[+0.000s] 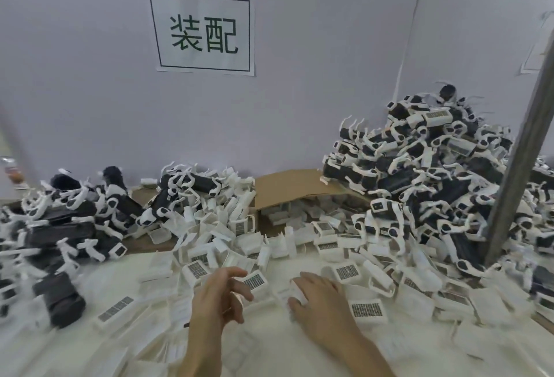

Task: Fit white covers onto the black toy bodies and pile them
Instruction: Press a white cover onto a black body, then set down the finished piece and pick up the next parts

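White covers point(227, 235) with dark grilles lie spilled across the white table. My left hand point(218, 295) hovers over them, fingers spread and loosely bent, holding nothing; a grilled cover point(255, 281) lies just beyond its fingertips. My right hand point(322, 304) lies palm down on the covers, and its thumb and forefinger pinch a small white cover point(299, 291). Black toy bodies point(66, 226) with white legs are heaped at the left. A tall pile of toys point(434, 172) rises at the right.
A cardboard box point(296, 186) lies on its side at the back centre, with covers spilling from it. A grey metal pole point(521, 166) slants up in front of the right pile. A printed sign point(204, 31) hangs on the wall behind.
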Demonstrator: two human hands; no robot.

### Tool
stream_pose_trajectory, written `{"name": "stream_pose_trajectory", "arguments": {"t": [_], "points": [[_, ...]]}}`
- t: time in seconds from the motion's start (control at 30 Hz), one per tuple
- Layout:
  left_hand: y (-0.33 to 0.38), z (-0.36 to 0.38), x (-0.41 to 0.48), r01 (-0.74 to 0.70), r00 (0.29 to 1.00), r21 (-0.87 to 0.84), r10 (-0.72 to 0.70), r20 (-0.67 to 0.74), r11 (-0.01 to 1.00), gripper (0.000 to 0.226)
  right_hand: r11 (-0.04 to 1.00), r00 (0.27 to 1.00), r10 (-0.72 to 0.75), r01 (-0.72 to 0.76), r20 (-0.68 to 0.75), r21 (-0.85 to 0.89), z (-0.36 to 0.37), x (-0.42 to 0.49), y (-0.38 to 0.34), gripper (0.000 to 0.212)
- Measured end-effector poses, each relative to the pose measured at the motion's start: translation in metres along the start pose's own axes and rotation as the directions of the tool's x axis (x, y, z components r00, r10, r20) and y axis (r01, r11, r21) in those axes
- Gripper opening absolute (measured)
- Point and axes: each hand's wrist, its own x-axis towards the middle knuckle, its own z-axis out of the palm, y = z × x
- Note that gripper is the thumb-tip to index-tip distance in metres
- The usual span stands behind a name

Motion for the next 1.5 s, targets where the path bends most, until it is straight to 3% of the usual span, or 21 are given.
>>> {"name": "stream_pose_trajectory", "arguments": {"t": [0.2, 0.4, 0.6, 0.7, 0.77, 0.83, 0.9, 0.97, 1.03, 1.1, 1.2, 1.27, 1.33, 1.4, 1.5], "points": [[-0.002, -0.004, -0.009, -0.099, 0.995, 0.03, 0.098, 0.015, 0.995, 0.032, 0.99, 0.99, 0.028, -0.008, -0.139, 0.139, -0.012, -0.004, -0.005, 0.011], [0.007, -0.007, -0.013, -0.119, 0.991, 0.119, 0.111, 0.068, 0.986, 0.018, 0.938, 0.97, 0.121, -0.043, -0.209, 0.344, -0.015, -0.003, -0.005, 0.023], [0.03, -0.031, 0.008, -0.067, 0.997, 0.398, 0.048, 0.059, 0.915, 0.013, 0.858, 0.954, 0.152, 0.002, -0.258, 0.514, -0.018, 0.0, -0.005, 0.02], [0.046, -0.064, 0.026, -0.105, 0.993, 0.676, 0.11, 0.036, 0.73, 0.008, 0.848, 0.954, 0.145, 0.016, -0.261, 0.53, -0.02, -0.001, -0.009, 0.02], [0.059, -0.093, 0.037, -0.042, 0.954, 0.889, 0.283, -0.101, 0.455, 0.02, 0.842, 0.955, 0.144, 0.019, -0.258, 0.539, -0.021, -0.002, -0.011, 0.023], [0.068, -0.128, 0.044, 0.176, 0.883, 0.971, 0.412, -0.227, 0.159, 0.048, 0.832, 0.958, 0.145, 0.018, -0.249, 0.554, -0.022, -0.003, -0.013, 0.026], [0.072, -0.16, 0.047, 0.321, 0.884, 0.947, 0.357, -0.301, 0.003, 0.066, 0.82, 0.961, 0.143, 0.019, -0.237, 0.572, -0.022, -0.004, -0.015, 0.025], [0.067, -0.18, 0.045, 0.354, 0.907, 0.934, 0.259, -0.332, -0.042, 0.062, 0.817, 0.966, 0.136, 0.017, -0.22, 0.577, -0.021, -0.004, -0.016, 0.022], [0.061, -0.191, 0.043, 0.32, 0.901, 0.947, 0.307, -0.305, 0.004, 0.038, 0.823, 0.97, 0.114, 0.029, -0.216, 0.567, -0.019, -0.004, -0.016, 0.016], [0.063, -0.192, 0.04, 0.265, 0.887, 0.956, 0.356, -0.294, 0.127, 0.02, 0.842, 0.972, 0.088, 0.044, -0.216, 0.538, -0.019, -0.004, -0.016, 0.008], [0.073, -0.18, 0.037, 0.191, 0.882, 0.918, 0.35, -0.316, 0.348, 0.012, 0.849, 0.969, 0.082, 0.056, -0.235, 0.525, -0.018, -0.005, -0.016, 0.013], [0.081, -0.159, 0.033, 0.058, 0.89, 0.863, 0.366, -0.272, 0.502, 0.015, 0.864, 0.961, 0.068, 0.078, -0.269, 0.497, -0.018, -0.006, -0.017, 0.024], [0.087, -0.13, 0.029, -0.11, 0.92, 0.676, 0.333, -0.209, 0.729, 0.016, 0.867, 0.962, 0.051, 0.091, -0.269, 0.49, -0.018, -0.005, -0.017, 0.024], [0.088, -0.102, 0.025, -0.123, 0.974, 0.382, 0.186, -0.132, 0.916, 0.007, 0.857, 0.965, 0.034, 0.105, -0.258, 0.504, -0.018, -0.006, -0.018, 0.024], [0.071, -0.069, 0.02, 0.027, 0.997, 0.011, -0.028, 0.066, 1.0, 0.031, 0.841, 0.96, -0.005, 0.156, -0.281, 0.517, -0.02, -0.009, -0.019, 0.028]]}}
